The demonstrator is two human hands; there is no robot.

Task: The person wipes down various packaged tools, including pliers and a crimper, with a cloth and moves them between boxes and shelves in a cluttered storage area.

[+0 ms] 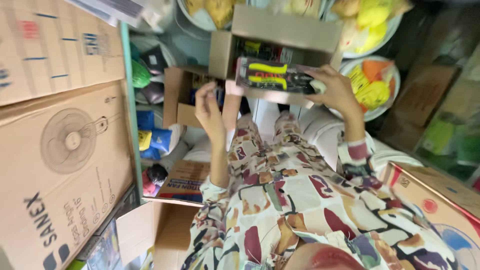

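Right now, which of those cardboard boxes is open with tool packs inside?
The small open box at top centre, just behind the yellow-handled tool pack held in the right hand. The big fan-picture cartons at the left are shut.

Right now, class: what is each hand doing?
Left hand: raised beside the open cardboard box, fingers loosely curled, holding nothing visible.
Right hand: closed on a packaged tool with yellow handles.

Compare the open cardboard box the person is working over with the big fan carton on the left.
The open cardboard box is small, plain brown, flaps up, with goods showing inside. The fan carton is far larger, closed, and printed with a drawing of a standing fan. The right hand holds a packaged tool over the box; neither hand touches the carton. Both are brown cardboard.
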